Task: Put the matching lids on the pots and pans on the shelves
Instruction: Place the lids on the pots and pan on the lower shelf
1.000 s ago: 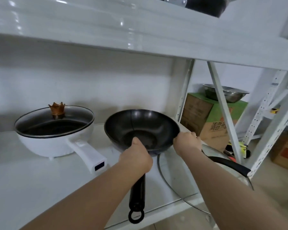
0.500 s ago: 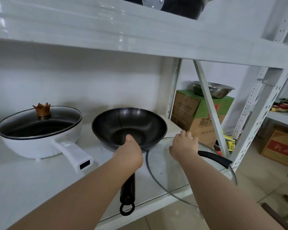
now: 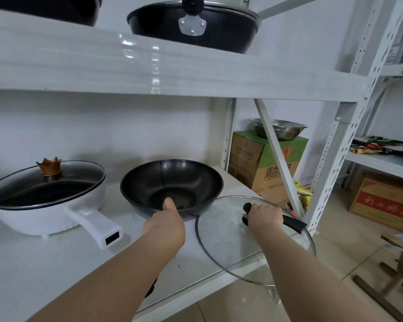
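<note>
Landmark: the black round-bottomed non-stick wok [image 3: 172, 184] stands uncovered on the white shelf board [image 3: 44, 263].

Task's thing: the clear round glass lid [image 3: 221, 238], thin metal rim all round, lies just right of the wok. Its far-left edge is close to the wok's wall, and its near part juts out past the shelf front. Whether it lies flat or is already raised a little, I cannot tell.

Right hand [image 3: 263, 217]: right of the wok, fingers curled round the lid's black bar handle [image 3: 291, 223], gripping the end nearer the wok.

Left hand [image 3: 165, 224]: at the wok's near rim, thumb hooked over the edge into the bowl, gripping it. The fingers beneath are hidden.

How the lid will handle: stiff, smooth and breakable, probably fairly heavy for its thinness. With so much of it overhanging, it could tip off the shelf if let go.

Where to hold: the bar handle, nearer its middle, would keep the lid level. The bare glass and rim look slippery.

Fit: the lid looks about as wide as the wok, so a likely match.

Next move, as I judge it: lift the lid, carry it left and lower it evenly, rim to rim.

Left of the wok: a white electric pan [image 3: 44, 212] already wears a glass lid with a gold crown knob.
</note>
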Tool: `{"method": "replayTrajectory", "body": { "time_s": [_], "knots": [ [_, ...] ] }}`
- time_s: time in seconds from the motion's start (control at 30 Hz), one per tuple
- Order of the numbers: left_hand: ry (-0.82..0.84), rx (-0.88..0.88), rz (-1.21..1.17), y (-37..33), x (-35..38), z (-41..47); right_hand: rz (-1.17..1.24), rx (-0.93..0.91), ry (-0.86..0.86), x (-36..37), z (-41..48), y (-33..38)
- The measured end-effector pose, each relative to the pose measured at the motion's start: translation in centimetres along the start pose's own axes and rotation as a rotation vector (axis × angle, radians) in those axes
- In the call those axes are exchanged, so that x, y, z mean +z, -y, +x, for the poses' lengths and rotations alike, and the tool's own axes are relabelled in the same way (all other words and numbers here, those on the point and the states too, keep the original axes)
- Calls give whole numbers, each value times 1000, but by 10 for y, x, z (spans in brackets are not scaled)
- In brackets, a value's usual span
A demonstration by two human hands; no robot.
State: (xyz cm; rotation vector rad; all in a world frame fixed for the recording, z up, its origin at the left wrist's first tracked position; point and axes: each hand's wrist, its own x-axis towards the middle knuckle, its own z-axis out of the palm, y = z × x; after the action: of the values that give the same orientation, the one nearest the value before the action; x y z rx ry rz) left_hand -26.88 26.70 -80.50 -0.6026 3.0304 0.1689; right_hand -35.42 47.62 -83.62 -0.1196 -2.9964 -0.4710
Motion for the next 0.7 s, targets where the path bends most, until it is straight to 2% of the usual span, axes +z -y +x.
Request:
{"method": "replayTrajectory", "body": {
  "time_s": [0.13,0.47,0.7],
  "knots": [
    [-47,31,8,7,1,-1,-24,-20,-49,5,-7,-4],
    [-11,56,25,16,-6,-6,-5,-136,-171,11,-34,-41],
    [22,83,48,19,-13,-8,66,-91,-268,-3,-55,-82]
  ]
}}
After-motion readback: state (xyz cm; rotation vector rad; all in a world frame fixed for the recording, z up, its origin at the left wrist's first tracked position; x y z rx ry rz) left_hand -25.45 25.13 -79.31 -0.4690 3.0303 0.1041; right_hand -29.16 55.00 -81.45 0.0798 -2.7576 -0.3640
